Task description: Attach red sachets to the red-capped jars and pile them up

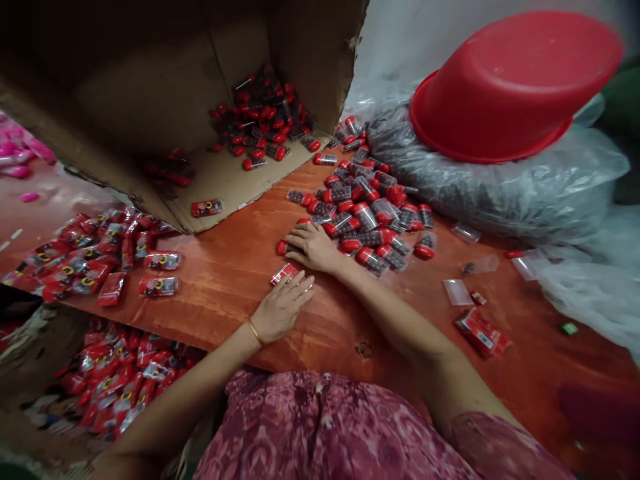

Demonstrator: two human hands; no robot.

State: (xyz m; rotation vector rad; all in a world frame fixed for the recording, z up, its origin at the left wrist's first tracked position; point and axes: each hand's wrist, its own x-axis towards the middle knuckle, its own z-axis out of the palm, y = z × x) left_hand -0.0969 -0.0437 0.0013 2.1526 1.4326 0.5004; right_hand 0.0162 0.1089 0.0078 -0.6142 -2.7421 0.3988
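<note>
My left hand (283,310), with a gold bangle at the wrist, lies palm down on the table. Its fingers are stretched out, their tips over the edge of a small red printed packet (284,273). Just beyond it, my right hand (316,248) curls its fingers over a small clear bottle with a red cap (283,248) and dark contents; most of that bottle is hidden under the fingers. Right beside this hand spreads a loose heap of similar red-capped bottles (367,217).
A cardboard box (305,67) on its side holds more bottles. Red wrapped packets (90,257) lie piled at left, with more in a container below (125,373). At right, a red tub (520,87) rests upside down on a filled plastic bag (490,180). Wrapper scraps (483,333) lie nearby.
</note>
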